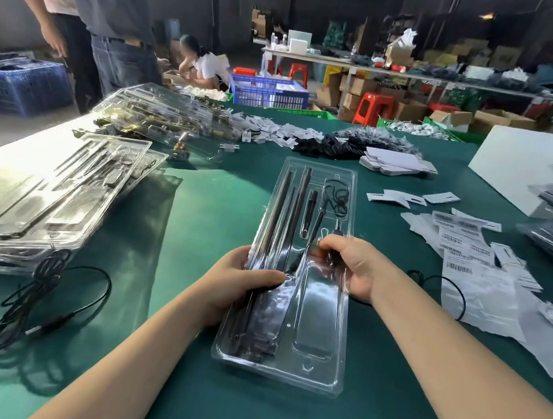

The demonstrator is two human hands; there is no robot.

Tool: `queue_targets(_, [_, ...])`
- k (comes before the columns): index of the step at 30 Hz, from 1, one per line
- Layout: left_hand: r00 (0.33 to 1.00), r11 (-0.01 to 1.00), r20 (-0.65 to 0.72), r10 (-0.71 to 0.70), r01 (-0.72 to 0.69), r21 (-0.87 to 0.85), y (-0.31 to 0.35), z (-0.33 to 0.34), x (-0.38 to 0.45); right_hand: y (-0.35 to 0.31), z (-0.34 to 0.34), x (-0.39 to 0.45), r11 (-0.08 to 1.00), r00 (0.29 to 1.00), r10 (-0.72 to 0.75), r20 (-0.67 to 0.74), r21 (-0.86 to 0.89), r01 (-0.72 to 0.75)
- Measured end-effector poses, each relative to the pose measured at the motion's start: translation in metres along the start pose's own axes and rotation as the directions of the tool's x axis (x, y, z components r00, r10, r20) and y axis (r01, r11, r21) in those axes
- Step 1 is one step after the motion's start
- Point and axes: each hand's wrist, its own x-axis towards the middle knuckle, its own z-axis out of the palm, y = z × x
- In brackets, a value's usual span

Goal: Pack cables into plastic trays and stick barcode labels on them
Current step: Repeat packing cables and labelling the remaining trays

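Note:
A clear plastic tray point(319, 321) lies lengthwise on the green table in front of me, holding dark rods and a thin black cable point(337, 195) coiled in its far right pocket. My left hand point(242, 281) grips the tray's left edge, thumb laid across the top. My right hand point(351, 264) sits over the tray's right middle, fingers curled and pinching a small dark cable part inside the tray. Barcode label sheets point(464, 246) lie to the right.
Stacked filled trays point(64, 185) sit at the left, more trays point(161, 117) behind them. Loose black cables point(51, 294) trail at the near left. White tags point(410, 198), card sleeves point(394, 160) and a white box point(521, 161) lie farther back and right. People stand beyond the table's far left.

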Motion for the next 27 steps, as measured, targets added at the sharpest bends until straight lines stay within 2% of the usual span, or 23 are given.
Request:
queue_targets(3, [0.999,0.999,-0.019,-0.026,0.027,0.029,0.006,0.005,-0.003,0.001,-0.010,0.001,0.997,0.999,0.031,0.029,-0.067,-0.029])
queue_targets(5, [0.997,0.997,-0.012,-0.077,0.077,0.012,0.006,0.018,-0.008,0.000,-0.017,0.002,0.966,0.999,-0.008,-0.048,-0.258,-0.005])
queue_targets(7, [0.989,0.989,-0.020,-0.143,0.143,-0.032,0.000,0.040,-0.015,-0.001,-0.022,0.005,0.818,0.981,-0.123,-0.148,-0.575,0.016])
queue_targets(9, [0.989,0.991,-0.069,-0.127,0.123,-0.056,-0.009,0.060,-0.019,-0.002,-0.025,0.005,0.663,0.963,-0.199,-0.180,-0.748,-0.003])
queue_targets(10, [0.992,0.997,-0.107,-0.073,0.072,-0.009,-0.013,0.067,-0.020,-0.003,-0.026,0.004,0.616,0.959,-0.224,-0.176,-0.787,-0.001])
queue_targets(12, [0.980,0.970,-0.189,0.066,-0.019,0.240,-0.016,0.070,-0.021,-0.005,-0.026,0.001,0.476,0.952,-0.271,-0.141,-0.879,0.006])
queue_targets(14, [0.955,0.868,-0.218,0.203,-0.072,0.492,-0.016,0.070,-0.026,0.000,-0.023,-0.001,0.289,0.941,-0.320,-0.106,-0.957,-0.009])
queue_targets(15, [0.949,0.788,-0.186,0.254,-0.092,0.609,-0.018,0.070,-0.028,0.005,-0.022,-0.002,0.227,0.930,-0.356,-0.088,-0.974,-0.006])
queue_targets(16, [0.954,0.689,-0.150,0.258,-0.073,0.721,-0.020,0.071,-0.028,0.010,-0.022,-0.001,0.205,0.919,-0.389,-0.069,-0.979,0.013])
queue_targets(18, [0.976,0.476,-0.098,0.192,-0.005,0.879,-0.025,0.072,-0.029,0.022,-0.023,0.000,0.228,0.898,-0.439,-0.020,-0.970,0.090])
queue_targets(19, [0.982,0.394,-0.068,0.175,-0.006,0.919,-0.027,0.072,-0.028,0.026,-0.024,0.001,0.229,0.892,-0.452,0.015,-0.964,0.132])
queue_targets(21, [0.977,0.286,0.034,0.212,-0.096,0.953,-0.028,0.071,-0.025,0.030,-0.027,0.003,0.177,0.889,-0.450,0.080,-0.968,0.177])
queue_targets(23, [0.970,0.236,0.143,0.198,-0.188,0.953,-0.030,0.072,-0.022,0.030,-0.031,0.004,0.075,0.889,-0.434,0.143,-0.978,0.194])
queue_targets(25, [0.970,0.199,0.165,0.177,-0.199,0.960,-0.032,0.070,-0.020,0.027,-0.036,0.004,-0.058,0.869,-0.418,0.265,-0.962,0.266])
queue_targets(27, [0.973,0.143,0.177,0.149,-0.198,0.970,-0.030,0.066,-0.012,0.019,-0.041,0.005,-0.147,0.838,-0.397,0.375,-0.927,0.345])
